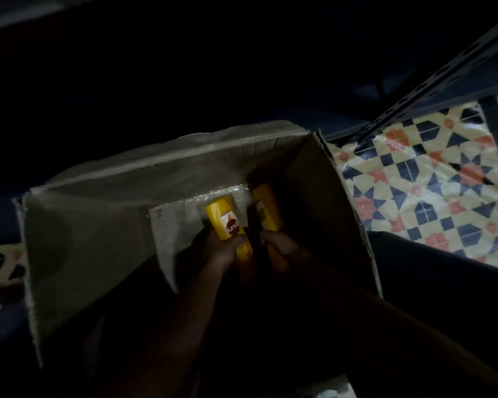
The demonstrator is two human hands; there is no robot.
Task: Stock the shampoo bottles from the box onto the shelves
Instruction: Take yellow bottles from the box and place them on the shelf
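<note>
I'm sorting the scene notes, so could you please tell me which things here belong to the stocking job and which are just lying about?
Job: cardboard box; two yellow shampoo bottles, one gripped by each hand; metal shelf upright.
Lying about: patterned mat.

Lighting low; most of the view reads black.

Cardboard box (104, 225): dull grey-brown walls, paler grey on the far flap, inner right wall darker brown.

Left shampoo bottle (223, 222): bright yellow body; label carries a dark brown-red disc with white lettering and a small orange-and-white wedge above it.

Right shampoo bottle (266, 208): same yellow, duller in shadow; label detail not legible.

Shelf liner (431, 179): cream ground, repeating geometric pattern of navy squares, arrow-like shapes and star forms, with orange-red accents.

Slotted metal upright (443, 79): grey, with a row of dark holes.
</note>
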